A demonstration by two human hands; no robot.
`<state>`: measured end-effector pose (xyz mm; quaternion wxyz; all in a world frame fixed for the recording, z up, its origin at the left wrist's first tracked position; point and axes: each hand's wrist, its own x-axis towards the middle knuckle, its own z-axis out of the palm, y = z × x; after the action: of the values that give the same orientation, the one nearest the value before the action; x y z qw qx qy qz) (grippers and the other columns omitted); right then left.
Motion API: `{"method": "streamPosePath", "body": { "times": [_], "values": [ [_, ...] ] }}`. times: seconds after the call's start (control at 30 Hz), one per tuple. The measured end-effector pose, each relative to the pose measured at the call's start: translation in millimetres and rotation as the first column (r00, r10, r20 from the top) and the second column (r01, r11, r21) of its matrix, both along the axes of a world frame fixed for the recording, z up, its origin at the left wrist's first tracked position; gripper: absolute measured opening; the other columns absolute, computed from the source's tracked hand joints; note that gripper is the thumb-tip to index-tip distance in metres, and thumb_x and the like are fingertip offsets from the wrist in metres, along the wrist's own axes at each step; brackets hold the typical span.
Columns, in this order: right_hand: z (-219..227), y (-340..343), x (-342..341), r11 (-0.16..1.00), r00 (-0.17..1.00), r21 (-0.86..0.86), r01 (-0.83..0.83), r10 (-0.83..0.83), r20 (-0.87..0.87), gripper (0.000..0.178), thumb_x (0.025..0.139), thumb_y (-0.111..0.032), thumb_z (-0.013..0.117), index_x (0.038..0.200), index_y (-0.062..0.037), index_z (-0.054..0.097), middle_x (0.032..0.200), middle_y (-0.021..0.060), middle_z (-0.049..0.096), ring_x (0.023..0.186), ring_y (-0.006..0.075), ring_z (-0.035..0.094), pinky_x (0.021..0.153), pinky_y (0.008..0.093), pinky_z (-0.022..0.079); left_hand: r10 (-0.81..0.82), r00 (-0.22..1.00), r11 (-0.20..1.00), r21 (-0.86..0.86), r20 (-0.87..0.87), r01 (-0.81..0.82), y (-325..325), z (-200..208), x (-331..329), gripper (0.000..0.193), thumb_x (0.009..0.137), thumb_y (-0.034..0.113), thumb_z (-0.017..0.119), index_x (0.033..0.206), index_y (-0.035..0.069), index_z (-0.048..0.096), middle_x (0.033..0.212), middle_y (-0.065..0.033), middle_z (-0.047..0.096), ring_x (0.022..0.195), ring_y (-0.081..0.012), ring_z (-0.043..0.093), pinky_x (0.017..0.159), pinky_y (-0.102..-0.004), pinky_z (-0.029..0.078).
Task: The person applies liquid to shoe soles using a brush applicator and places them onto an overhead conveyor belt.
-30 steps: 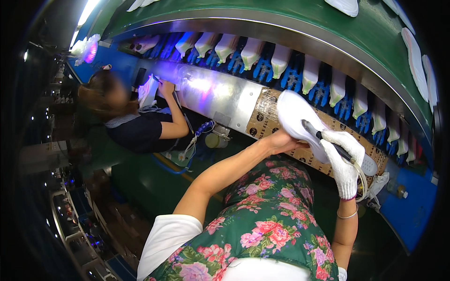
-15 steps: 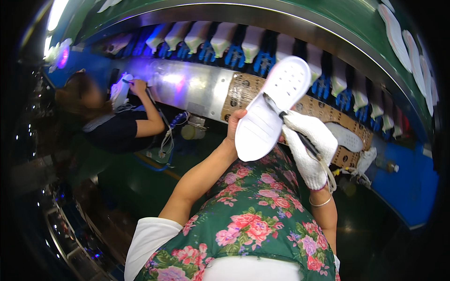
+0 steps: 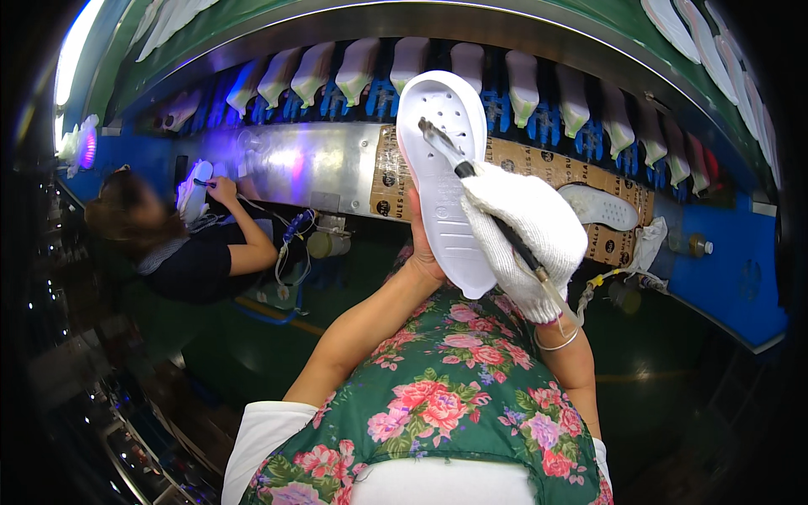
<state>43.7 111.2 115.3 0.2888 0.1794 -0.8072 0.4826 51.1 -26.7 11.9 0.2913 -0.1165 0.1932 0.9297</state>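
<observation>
Left hand holds white sole; gloved right hand applies brush.

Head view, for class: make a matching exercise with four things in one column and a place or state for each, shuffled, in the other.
Things:
1. white shoe sole
2. brush
3. second white sole
4. co-worker

Places or states:
A. lies on the brown cardboard
B. held upright by the bare left hand
C. sits at the left, working at the line
D. gripped in the gloved right hand, tip on the sole

Pairs: 1-B, 2-D, 3-A, 4-C
</observation>
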Motion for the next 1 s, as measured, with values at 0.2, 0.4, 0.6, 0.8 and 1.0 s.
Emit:
{"method": "streamPosePath", "body": {
  "times": [0.2, 0.4, 0.6, 0.8, 1.0],
  "values": [
    [5, -21, 14, 0.999, 0.992, -0.032, 0.043, -0.039, 0.118, 0.027, 0.078, -0.002, 0.076, 0.105, -0.0040, 0.076, 0.101, 0.0146, 0.075, 0.092, 0.0278, 0.073, 0.084, 0.0366, 0.055, -0.033, 0.998, 0.996, 0.078, -0.054, 0.037, -3, -18, 9, 0.100, 0.080, 0.079, 0.058, 0.154, 0.016, 0.033, 0.151, -0.0137, 0.044, 0.138, -0.0330, 0.045, 0.116, -0.0514, 0.036],
    [3, -24, 14, 0.984, 0.996, -0.168, 0.053, -0.039, 0.084, 0.024, 0.078, 0.001, 0.076, 0.102, -0.0008, 0.075, 0.101, 0.0153, 0.075, 0.093, 0.0260, 0.073, 0.084, 0.0348, 0.056, -0.015, 1.000, 0.998, 0.067, 0.016, 0.014, 0, -5, 4, 0.094, 0.081, 0.079, 0.056, 0.144, 0.011, 0.044, 0.140, -0.0126, 0.055, 0.129, -0.0290, 0.054, 0.112, -0.0477, 0.043],
    [-21, -48, 22, 0.957, 0.961, -0.094, 0.275, -0.274, 0.024, 0.030, 0.077, 0.001, 0.076, 0.107, -0.0013, 0.074, 0.106, 0.0143, 0.074, 0.095, 0.0246, 0.073, 0.089, 0.0353, 0.055, -0.078, 0.997, 0.974, 0.215, 0.012, 0.074, 4, -32, -4, 0.105, 0.077, 0.080, 0.060, 0.148, 0.007, 0.038, 0.144, -0.0207, 0.050, 0.132, -0.0337, 0.051, 0.114, -0.0502, 0.040],
    [-19, -28, 23, 0.999, 0.999, -0.036, -0.010, 0.012, 0.048, 0.039, 0.086, -0.011, 0.070, 0.124, -0.0066, 0.061, 0.124, 0.0135, 0.062, 0.113, 0.0256, 0.061, 0.098, 0.0386, 0.049, -0.026, 1.000, 0.888, 0.459, 0.001, 0.023, 1, -17, -10, 0.102, 0.079, 0.080, 0.058, 0.149, 0.008, 0.038, 0.141, -0.0219, 0.052, 0.128, -0.0353, 0.054, 0.108, -0.0530, 0.046],
    [-7, -28, 24, 0.906, 0.969, -0.424, 0.014, 0.093, 0.231, 0.025, 0.079, -0.001, 0.075, 0.104, -0.0019, 0.075, 0.101, 0.0138, 0.075, 0.091, 0.0262, 0.073, 0.085, 0.0356, 0.056, -0.016, 1.000, 0.863, 0.504, -0.015, 0.021, -5, -8, -23, 0.103, 0.081, 0.082, 0.052, 0.153, 0.013, 0.031, 0.145, -0.0208, 0.048, 0.128, -0.0403, 0.053, 0.106, -0.0610, 0.045]
  ]
}}
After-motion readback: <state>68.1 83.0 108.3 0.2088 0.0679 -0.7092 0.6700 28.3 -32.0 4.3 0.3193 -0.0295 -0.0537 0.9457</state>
